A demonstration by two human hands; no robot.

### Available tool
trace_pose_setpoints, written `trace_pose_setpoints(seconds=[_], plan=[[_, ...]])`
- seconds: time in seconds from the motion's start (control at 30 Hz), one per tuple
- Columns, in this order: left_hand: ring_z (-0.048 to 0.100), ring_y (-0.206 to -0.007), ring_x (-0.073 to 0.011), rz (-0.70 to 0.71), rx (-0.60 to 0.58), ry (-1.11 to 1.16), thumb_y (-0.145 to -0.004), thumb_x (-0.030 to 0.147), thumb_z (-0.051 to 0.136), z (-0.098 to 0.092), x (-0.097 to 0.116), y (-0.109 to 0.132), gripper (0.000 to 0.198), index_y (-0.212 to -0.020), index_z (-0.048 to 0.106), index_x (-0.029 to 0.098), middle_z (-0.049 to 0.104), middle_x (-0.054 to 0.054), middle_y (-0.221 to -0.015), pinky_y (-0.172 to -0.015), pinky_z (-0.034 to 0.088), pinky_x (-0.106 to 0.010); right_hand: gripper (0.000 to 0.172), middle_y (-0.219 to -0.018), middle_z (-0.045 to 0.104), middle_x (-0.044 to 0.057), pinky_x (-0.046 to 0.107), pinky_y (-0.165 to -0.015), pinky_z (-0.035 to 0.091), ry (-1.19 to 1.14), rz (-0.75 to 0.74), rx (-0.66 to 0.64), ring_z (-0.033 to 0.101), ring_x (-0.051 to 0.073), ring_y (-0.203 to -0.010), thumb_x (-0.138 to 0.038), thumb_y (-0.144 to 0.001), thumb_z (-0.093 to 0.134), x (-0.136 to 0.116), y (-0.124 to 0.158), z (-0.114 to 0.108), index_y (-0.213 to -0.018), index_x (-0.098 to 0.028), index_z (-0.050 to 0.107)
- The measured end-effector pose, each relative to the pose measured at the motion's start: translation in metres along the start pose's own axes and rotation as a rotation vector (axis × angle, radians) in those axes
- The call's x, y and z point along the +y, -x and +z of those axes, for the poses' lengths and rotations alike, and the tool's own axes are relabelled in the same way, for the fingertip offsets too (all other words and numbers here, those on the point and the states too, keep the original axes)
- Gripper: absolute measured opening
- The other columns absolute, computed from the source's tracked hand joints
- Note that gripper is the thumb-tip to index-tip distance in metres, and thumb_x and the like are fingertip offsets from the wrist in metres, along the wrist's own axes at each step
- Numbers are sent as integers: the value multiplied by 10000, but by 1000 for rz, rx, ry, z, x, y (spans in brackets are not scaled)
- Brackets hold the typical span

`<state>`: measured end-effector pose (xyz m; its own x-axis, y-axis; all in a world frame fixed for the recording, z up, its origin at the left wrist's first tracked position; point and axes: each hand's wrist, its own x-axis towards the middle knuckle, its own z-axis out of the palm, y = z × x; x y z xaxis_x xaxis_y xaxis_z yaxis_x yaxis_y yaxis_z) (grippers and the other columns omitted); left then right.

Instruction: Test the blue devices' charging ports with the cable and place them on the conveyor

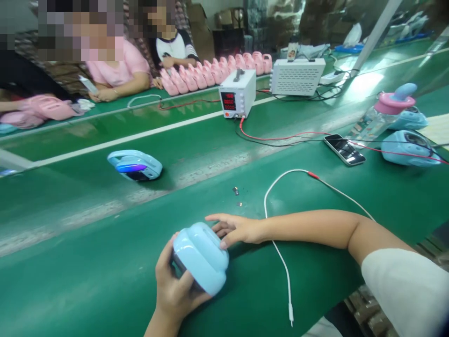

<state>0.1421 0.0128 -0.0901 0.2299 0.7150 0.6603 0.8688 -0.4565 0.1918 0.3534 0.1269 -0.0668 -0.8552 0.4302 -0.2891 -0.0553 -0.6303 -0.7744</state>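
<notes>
My left hand (173,281) is wrapped round a glossy light blue plastic device (205,257), holding it tilted above the green bench. At the device's far right side is my right hand (236,229), fingers stretched out and apart, the thumb by the blue casing. Whether the right fingertips touch it I cannot tell. Just beyond lie small dark chips (236,191), like memory cards. To the right of my hands a white cable (286,262) with a red band curves over the bench and passes by my right wrist.
Another blue device (135,166) with a lit purple strip sits further left. A power supply (238,93), a phone (344,150), a bottle (382,112) and more blue devices (409,147) stand to the right. People sit opposite, near a row of pink devices (210,72).
</notes>
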Motion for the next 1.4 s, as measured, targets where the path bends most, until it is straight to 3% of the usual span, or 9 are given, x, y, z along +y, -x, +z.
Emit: trace_pose_setpoints(seconds=[0.07,0.13,0.2,0.3,0.43,0.57,0.93,1.4], plan=[[508,-1090,-345,-68,124,-164,-402,464,837,-13,-12,-5,647,-912,515,232,479,-96,-1099,-823,488,-460,697,-999,545,38,287,-796,438,3,8,115,564,138,-896,-226,-561,780,4,-2,1,-1175,-193,452],[466,-1118,-363,-242,279,-360,-423,462,835,-27,-30,-6,791,-1082,491,191,453,-137,-1129,-860,461,-498,481,-931,568,40,275,-759,444,63,23,164,578,131,-845,-268,-611,738,8,-2,2,-1016,-160,503],[398,-1178,-386,-436,400,-491,-476,472,811,-41,-51,-6,897,-1214,437,125,389,-192,-1200,-923,416,-530,338,-854,580,35,259,-731,433,153,25,135,568,119,-786,-237,-621,711,12,0,2,-886,-137,525],[370,-1198,-374,-656,521,-581,-532,523,763,-61,-82,-2,860,-1217,458,102,325,-183,-1218,-964,397,-503,246,-800,581,27,256,-718,413,324,6,46,536,110,-737,-157,-622,670,16,4,1,-839,-127,560],[357,-1217,-338,-855,545,-609,-526,567,734,-74,-111,12,808,-1189,508,165,274,-139,-1261,-1022,356,-467,218,-885,568,43,279,-727,418,627,-85,-48,526,131,-768,-150,-660,593,20,9,-2,-875,-142,565],[386,-1200,-336,-994,497,-566,-528,582,715,-73,-124,30,790,-1194,503,214,309,-128,-1246,-996,376,-499,182,-908,550,66,291,-710,409,646,-100,-67,503,142,-757,-191,-692,555,22,9,-3,-865,-133,546],[306,-1263,-309,-1101,477,-497,-510,613,697,-75,-124,35,825,-1212,448,256,352,-100,-1179,-1014,366,-472,266,-772,573,40,276,-704,365,495,29,-48,506,128,-720,-313,-711,631,16,4,-6,-875,-116,559],[292,-1298,-325,-1091,450,-486,-518,582,716,-77,-117,31,806,-1200,482,224,238,-144,-1341,-1027,357,-472,255,-789,620,59,276,-728,414,382,41,-71,568,122,-727,-316,-734,662,19,2,-14,-865,-112,583]])
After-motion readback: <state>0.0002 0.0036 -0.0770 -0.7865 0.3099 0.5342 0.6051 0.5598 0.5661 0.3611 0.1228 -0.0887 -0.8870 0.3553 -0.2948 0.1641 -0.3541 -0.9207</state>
